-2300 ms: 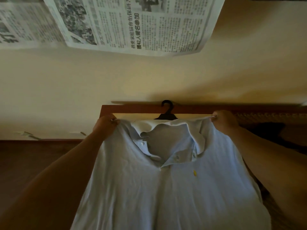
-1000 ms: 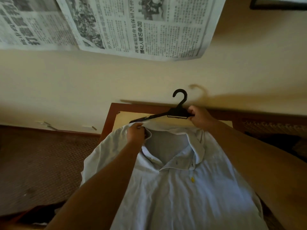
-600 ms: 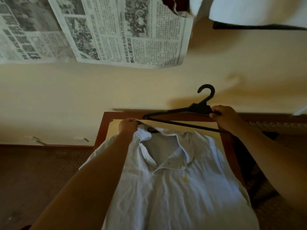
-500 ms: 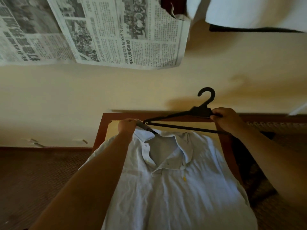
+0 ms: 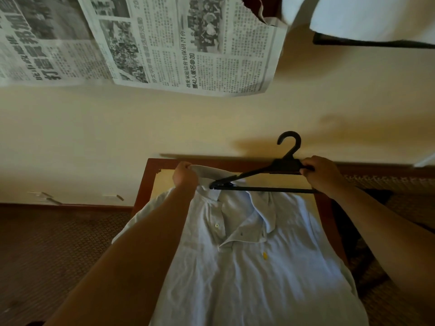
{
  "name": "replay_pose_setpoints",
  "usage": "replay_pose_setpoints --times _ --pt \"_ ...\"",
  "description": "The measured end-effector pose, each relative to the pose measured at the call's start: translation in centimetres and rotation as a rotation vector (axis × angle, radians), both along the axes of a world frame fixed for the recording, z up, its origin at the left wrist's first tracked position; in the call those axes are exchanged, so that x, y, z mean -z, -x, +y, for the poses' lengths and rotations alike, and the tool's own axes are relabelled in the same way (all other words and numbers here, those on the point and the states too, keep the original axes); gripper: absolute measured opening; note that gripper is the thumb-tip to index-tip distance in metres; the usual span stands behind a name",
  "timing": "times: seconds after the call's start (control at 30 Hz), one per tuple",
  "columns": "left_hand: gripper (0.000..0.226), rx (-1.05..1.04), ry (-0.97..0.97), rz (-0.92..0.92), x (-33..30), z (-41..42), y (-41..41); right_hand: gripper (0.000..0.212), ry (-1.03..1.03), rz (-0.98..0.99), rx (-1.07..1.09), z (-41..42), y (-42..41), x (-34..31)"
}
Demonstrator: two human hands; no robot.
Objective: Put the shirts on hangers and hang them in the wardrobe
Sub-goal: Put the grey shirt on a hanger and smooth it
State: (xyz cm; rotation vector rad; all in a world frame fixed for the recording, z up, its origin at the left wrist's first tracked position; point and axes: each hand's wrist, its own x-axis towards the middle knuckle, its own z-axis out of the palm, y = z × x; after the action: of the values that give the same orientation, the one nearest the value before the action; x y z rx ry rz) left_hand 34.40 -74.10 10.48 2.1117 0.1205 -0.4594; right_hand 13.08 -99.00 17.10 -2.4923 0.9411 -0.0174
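Note:
A pale blue polo shirt (image 5: 247,267) with a small yellow logo lies front up on a small table (image 5: 150,177) with a reddish wooden rim. My left hand (image 5: 184,176) pinches the back of the collar and lifts it. My right hand (image 5: 321,174) grips a black plastic hanger (image 5: 282,164) at its neck, hook pointing up. The hanger's left tip sits at the open collar, just right of my left hand; its bottom bar crosses above the shirt's shoulders.
A cream wall (image 5: 117,132) rises right behind the table, with newspaper sheets (image 5: 164,43) stuck on it above. White cloth (image 5: 367,17) hangs at the top right. Brown patterned carpet (image 5: 58,250) lies left of the table, and dark woven furniture (image 5: 388,184) stands on the right.
My hands let go of the shirt's shoulders. My right hand took the hanger and brought its left tip down to the collar, which my left hand now lifts.

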Motion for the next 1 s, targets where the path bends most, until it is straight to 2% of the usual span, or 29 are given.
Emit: replay_pose_setpoints --times 0.1,0.23,0.43,0.6,0.73,0.87,1.0 --pt "0.030 0.046 -0.008 -0.035 0.2 0.1 -0.5 0.011 -0.049 0.044 0.075 -0.7 0.8 -0.1" --pt "0.039 0.140 -0.001 -0.055 0.2 -0.2 -0.8 0.017 -0.125 0.071 0.110 -0.7 1.2 0.1" --pt "0.028 0.215 0.014 -0.031 0.3 -0.9 -0.7 0.029 -0.174 0.082 0.026 1.5 -2.3 1.5" --pt "0.024 0.209 0.037 -0.014 0.5 -0.7 -0.8 0.021 -0.221 0.115 -0.057 2.4 -4.8 1.4" --pt "0.025 0.206 0.093 0.020 0.4 -1.4 -0.1 0.032 -0.277 0.161 -0.144 4.7 -7.8 2.4" --pt "0.022 0.228 0.107 0.029 0.5 -1.8 0.3 0.018 -0.271 0.276 -0.260 8.2 -10.6 5.5" --pt "0.021 0.255 0.040 -0.018 1.2 -1.3 0.2 0.021 -0.267 0.195 -0.226 10.2 -11.5 7.9"
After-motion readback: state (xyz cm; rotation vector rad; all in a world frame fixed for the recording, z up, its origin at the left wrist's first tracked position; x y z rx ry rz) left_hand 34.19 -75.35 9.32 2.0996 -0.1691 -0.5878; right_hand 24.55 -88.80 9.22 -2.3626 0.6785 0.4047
